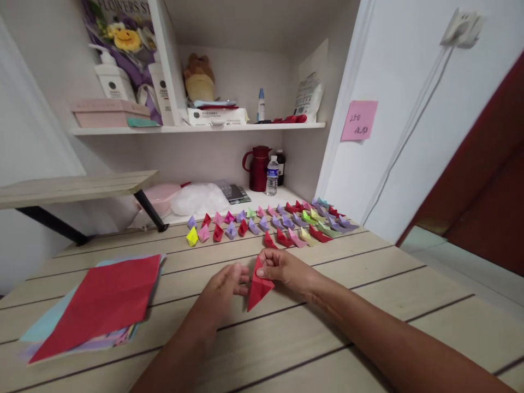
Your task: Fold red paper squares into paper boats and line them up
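A folded piece of red paper (260,290), roughly diamond-shaped, is pinched between the thumb and fingers of my right hand (278,267). Close by on its left side is my left hand (230,283), its fingers apart and slightly blurred; whether the fingertips touch the paper is hard to see. Beyond both hands, several small folded paper boats stand in rows, among them a yellow boat (192,237), a red boat (218,233) and a pale yellow boat (308,236).
A stack of coloured paper with a red sheet (110,297) on top lies at the left. Behind it stands a small raised shelf (77,185). At the back are a dark red jug (258,168), a water bottle (272,176) and a white plastic bag (200,198).
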`<state>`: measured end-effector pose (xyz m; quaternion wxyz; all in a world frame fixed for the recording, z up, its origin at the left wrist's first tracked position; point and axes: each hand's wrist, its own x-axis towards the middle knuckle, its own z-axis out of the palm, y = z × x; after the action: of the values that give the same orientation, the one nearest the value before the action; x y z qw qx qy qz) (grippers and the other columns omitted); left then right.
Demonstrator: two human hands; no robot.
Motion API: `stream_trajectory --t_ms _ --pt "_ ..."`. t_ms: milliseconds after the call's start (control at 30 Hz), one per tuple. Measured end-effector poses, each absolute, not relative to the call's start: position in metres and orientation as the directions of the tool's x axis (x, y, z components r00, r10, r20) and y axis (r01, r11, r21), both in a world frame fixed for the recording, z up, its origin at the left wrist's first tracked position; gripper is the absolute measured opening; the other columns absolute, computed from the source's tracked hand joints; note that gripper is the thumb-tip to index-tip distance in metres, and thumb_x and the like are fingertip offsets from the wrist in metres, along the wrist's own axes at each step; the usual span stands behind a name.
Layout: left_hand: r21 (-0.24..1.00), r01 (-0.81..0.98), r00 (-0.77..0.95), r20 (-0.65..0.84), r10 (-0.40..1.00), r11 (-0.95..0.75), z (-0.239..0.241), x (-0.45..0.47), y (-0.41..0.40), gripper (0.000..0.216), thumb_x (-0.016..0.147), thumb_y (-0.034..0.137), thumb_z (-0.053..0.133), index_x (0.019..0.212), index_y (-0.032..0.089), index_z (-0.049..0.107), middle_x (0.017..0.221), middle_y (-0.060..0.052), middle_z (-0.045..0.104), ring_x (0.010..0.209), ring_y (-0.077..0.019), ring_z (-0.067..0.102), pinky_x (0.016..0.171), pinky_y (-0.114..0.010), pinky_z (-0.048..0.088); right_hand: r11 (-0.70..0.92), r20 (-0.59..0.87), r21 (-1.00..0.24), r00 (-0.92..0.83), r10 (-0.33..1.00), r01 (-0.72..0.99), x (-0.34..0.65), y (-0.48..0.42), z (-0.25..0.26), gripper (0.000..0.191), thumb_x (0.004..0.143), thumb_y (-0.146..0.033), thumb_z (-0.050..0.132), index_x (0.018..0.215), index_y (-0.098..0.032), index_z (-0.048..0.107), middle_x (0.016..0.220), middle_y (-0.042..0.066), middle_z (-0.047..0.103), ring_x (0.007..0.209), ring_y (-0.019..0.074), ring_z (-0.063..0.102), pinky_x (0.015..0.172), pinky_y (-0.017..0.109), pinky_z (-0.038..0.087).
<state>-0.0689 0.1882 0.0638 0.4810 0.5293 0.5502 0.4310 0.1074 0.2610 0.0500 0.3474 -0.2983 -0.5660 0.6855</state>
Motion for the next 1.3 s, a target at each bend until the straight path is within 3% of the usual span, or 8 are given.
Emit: stream_trajectory --t_ms 133,267,567,667,767,900,1133,1300 --pt "0.981 0.188 0.204 -0.082 0.975 0.044 0.051 -0.066 0.191 0.027 0.076 0.041 0.066 0.09 0.018 0.069 0.085 -0.004 0.072 0.082 -0.02 0.063 0.075 -0.029 0.044 -0.131 -0.014 -0.975 -0.542 0.84 -0.178 0.106 0.261 0.045 0.045 0.06 -0.043 0.088 0.074 -0.016 0.055 0.059 -0.006 0.057 0.053 0.0075 0.045 0.055 0.022 0.031" --pt "0.959 0.257 0.068 -0.143 0.987 0.122 0.045 -0.07 0.19 0.023 0.077 0.039 0.061 0.078 0.018 0.07 0.06 0.0 0.065 0.061 -0.0153 0.056 0.062 -0.026 0.039 -0.151 -0.031 -0.973 -0.545 0.838 -0.176 0.106 0.257 0.048 0.041 0.063 -0.041 0.087 0.072 -0.016 0.056 0.06 -0.006 0.056 0.054 0.0072 0.043 0.055 0.022 0.03" --pt "0.945 0.315 -0.09 -0.067 0.994 0.092 0.033 -0.059 0.187 0.016 0.071 0.035 0.06 0.064 0.021 0.062 0.056 0.003 0.057 0.057 -0.0143 0.053 0.057 -0.024 0.038 -0.185 -0.044 -0.96 -0.541 0.84 -0.209 0.104 0.238 0.051 0.035 0.076 -0.044 0.078 0.074 -0.015 0.058 0.064 -0.004 0.056 0.058 0.0083 0.044 0.059 0.022 0.033" --pt "0.954 0.29 -0.156 -0.027 0.987 0.072 0.029 -0.06 0.186 0.017 0.071 0.036 0.061 0.064 0.021 0.061 0.057 0.003 0.058 0.057 -0.0147 0.056 0.057 -0.024 0.04 -0.17 -0.022 -0.961 -0.551 0.834 -0.219 0.105 0.234 0.051 0.034 0.082 -0.047 0.072 0.08 -0.015 0.061 0.072 -0.002 0.058 0.065 0.009 0.049 0.065 0.022 0.036" --pt "0.967 0.24 -0.196 -0.036 0.98 0.083 0.03 -0.06 0.186 0.017 0.071 0.038 0.063 0.066 0.021 0.062 0.056 0.003 0.059 0.057 -0.0147 0.057 0.056 -0.023 0.041 -0.157 -0.012 -0.963 -0.548 0.837 -0.218 0.103 0.234 0.048 0.04 0.067 -0.04 0.086 0.089 -0.016 0.063 0.081 -0.001 0.065 0.073 0.0109 0.056 0.071 0.023 0.04" --pt "0.979 0.191 -0.285 -0.01 0.958 0.067 0.033 -0.055 0.183 0.019 0.07 0.038 0.064 0.063 0.021 0.061 0.053 0.004 0.057 0.055 -0.0133 0.053 0.054 -0.022 0.038 -0.181 -0.086 -0.97 -0.461 0.883 -0.165 0.101 0.238 0.043 0.045 0.055 -0.042 0.091 0.077 -0.016 0.063 0.067 -0.001 0.067 0.061 0.0131 0.061 0.063 0.025 0.042" --pt "0.999 0.044 -0.243 -0.011 0.97 0.022 0.041 -0.055 0.176 0.028 0.075 0.048 0.066 0.067 0.021 0.064 0.056 0.002 0.06 0.061 -0.0161 0.057 0.061 -0.025 0.042 -0.158 -0.072 -0.98 -0.531 0.845 -0.118 0.109 0.243 0.047 0.03 0.066 -0.039 0.086 0.075 -0.014 0.072 0.07 0.002 0.069 0.061 0.0112 0.059 0.066 0.026 0.045" --pt "0.998 -0.058 -0.277 -0.002 0.961 -0.015 0.042 -0.058 0.175 0.033 0.079 0.054 0.063 0.088 0.022 0.068 0.068 0.001 0.068 0.072 -0.0164 0.061 0.069 -0.025 0.044 -0.186 -0.084 -0.977 -0.613 0.786 -0.105 0.118 0.248 0.044 0.027 0.07 -0.036 0.084 0.075 -0.013 0.072 0.07 0.002 0.068 0.061 0.0115 0.058 0.066 0.025 0.045"
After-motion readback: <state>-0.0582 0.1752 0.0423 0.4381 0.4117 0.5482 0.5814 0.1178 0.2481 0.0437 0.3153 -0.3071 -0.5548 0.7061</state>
